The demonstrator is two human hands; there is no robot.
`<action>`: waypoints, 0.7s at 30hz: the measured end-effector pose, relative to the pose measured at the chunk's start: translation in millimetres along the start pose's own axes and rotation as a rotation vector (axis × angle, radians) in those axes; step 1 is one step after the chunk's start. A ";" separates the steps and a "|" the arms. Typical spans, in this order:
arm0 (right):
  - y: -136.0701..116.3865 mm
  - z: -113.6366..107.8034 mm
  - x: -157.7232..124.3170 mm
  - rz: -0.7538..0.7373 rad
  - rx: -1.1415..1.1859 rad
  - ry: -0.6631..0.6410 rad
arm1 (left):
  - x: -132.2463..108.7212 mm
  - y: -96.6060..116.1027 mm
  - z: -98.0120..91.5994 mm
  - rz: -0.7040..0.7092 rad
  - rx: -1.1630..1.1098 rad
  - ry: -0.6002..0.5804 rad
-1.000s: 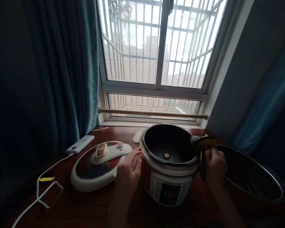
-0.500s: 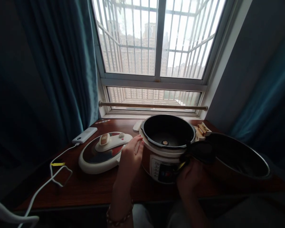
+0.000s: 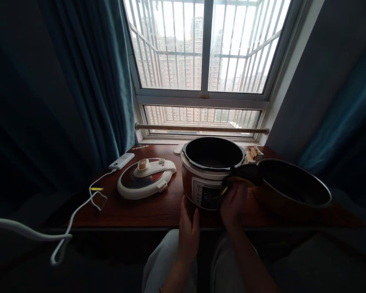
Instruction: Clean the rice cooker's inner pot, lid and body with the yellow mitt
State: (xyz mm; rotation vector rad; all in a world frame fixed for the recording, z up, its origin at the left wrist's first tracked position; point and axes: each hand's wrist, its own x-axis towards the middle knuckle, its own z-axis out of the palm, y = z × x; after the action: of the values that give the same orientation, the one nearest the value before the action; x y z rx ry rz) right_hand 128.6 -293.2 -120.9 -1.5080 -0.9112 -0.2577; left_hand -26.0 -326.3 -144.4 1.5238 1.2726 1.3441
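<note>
A white-and-brown electric pressure cooker [image 3: 190,181] stands lidless on the table, its dark inner pot [image 3: 213,152] showing. My left hand [image 3: 189,230] is at the cooker's lower front edge, thumb and fingers apart; I cannot tell whether it touches. My right hand [image 3: 234,199], smeared and in shadow, is closed at the front right of the cooker. In it is a dark, soft-looking thing [image 3: 247,174] with a yellow patch, its kind unclear. The cooker's lid [image 3: 137,191] lies to the left. A large dark pan [image 3: 274,197] stands to the right.
A white power bank [image 3: 121,161] with a white cable [image 3: 79,208] and yellow tag lies at the left. Behind the cooker is a small beige box-like thing [image 3: 255,153]. The wooden table [image 3: 158,215] ends just before my knees. A barred window and curtains stand behind.
My left hand has come down from the cooker's upper left side to its lower front. My right hand stays at the front right with the dark thing. The view has shifted slightly.
</note>
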 end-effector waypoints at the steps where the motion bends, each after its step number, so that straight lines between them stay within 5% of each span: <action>1: 0.7 1.5 -1.8 0.010 -0.014 0.032 | -8.4 -4.0 -1.0 -0.024 -0.021 0.000; 7: 39.7 -0.7 -16.0 0.201 -0.037 0.073 | -37.2 -15.8 -18.7 -0.076 -0.072 0.023; 9: 25.8 -5.6 -13.5 0.170 -0.044 0.049 | -41.1 -16.8 -24.1 -0.082 -0.082 0.029; 12: -28.1 -8.0 -0.5 0.042 -0.096 -0.003 | -44.0 -15.3 -28.9 -0.083 -0.079 0.030; 17: -107.9 25.4 2.0 -0.491 -0.335 -0.408 | -43.9 -4.1 -33.3 -0.062 -0.094 0.054; 21: -105.9 57.3 -27.8 -0.597 -0.115 -0.766 | -31.1 13.9 -46.4 0.051 -0.086 0.235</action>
State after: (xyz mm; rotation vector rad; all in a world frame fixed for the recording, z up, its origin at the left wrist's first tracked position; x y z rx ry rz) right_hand 19.7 -262.7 -71.2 -1.4136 -1.9914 -0.1543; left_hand -67.4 -363.7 -130.4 1.3779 1.3064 1.6284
